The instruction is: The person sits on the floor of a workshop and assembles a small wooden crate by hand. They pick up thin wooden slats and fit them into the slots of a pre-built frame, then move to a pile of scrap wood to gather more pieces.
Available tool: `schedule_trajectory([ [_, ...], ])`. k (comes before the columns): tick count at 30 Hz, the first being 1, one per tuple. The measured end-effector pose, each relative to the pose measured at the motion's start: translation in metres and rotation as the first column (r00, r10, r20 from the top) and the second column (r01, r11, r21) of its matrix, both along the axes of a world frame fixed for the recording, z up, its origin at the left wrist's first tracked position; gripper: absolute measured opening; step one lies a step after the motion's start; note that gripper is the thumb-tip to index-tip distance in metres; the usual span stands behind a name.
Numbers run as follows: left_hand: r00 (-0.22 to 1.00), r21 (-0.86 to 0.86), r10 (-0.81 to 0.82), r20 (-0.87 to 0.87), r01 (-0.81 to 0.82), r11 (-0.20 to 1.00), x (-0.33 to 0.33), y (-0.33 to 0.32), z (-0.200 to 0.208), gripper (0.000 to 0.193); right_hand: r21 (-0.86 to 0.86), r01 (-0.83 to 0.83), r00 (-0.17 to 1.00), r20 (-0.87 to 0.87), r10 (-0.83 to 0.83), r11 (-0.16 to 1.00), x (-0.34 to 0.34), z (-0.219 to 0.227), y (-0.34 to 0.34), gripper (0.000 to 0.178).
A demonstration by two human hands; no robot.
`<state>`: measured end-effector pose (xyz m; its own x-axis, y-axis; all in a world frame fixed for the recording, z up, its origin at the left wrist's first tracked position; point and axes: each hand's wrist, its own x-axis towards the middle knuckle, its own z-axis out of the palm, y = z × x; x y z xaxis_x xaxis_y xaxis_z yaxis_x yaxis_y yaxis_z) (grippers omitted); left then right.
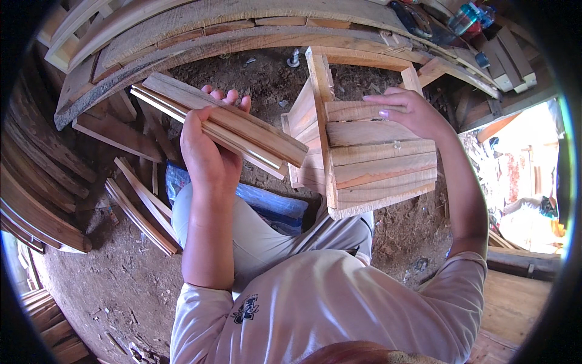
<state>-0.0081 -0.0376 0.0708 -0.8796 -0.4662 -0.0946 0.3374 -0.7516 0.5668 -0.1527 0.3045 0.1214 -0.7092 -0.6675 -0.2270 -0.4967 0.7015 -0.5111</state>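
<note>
My left hand [209,142] is closed round a bundle of several thin wooden slats [242,127], held at a slant with their lower ends near the wooden crate. That crate [382,155] is tilted by my knees, with slats lying side by side across its sides and a thicker frame at its edges. The upper part of its frame is bare, with a gap below the top bar [364,57]. My right hand [406,112] lies on the upper slats of the crate's near side, fingers stretched out along the wood.
A long wooden bench [212,33] crosses the far side, with tools and bottles [464,18] at its right. Loose slats [142,206] lie on the dirt floor to my left. Stacked curved boards [42,194] stand at the far left. A blue plastic sheet [273,206] lies by my legs.
</note>
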Motion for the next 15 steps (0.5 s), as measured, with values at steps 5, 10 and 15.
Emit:
schedule_trajectory([
  [5,1.0,-0.005,-0.002,0.014,0.002,1.0,-0.002,0.002,0.0,0.04,0.006,-0.03,0.999,-0.014,0.03,1.0,0.001,0.001,-0.002,0.045],
  [10,0.999,-0.016,-0.007,0.036,0.007,1.0,-0.002,0.002,-0.001,0.038,0.048,-0.004,1.0,0.006,0.004,0.999,0.003,0.001,-0.002,0.045],
  [15,0.996,-0.05,-0.077,-0.042,0.074,0.996,-0.002,0.008,0.006,0.045,-0.109,-0.047,0.985,-0.173,0.028,0.993,0.009,0.003,-0.006,0.043],
])
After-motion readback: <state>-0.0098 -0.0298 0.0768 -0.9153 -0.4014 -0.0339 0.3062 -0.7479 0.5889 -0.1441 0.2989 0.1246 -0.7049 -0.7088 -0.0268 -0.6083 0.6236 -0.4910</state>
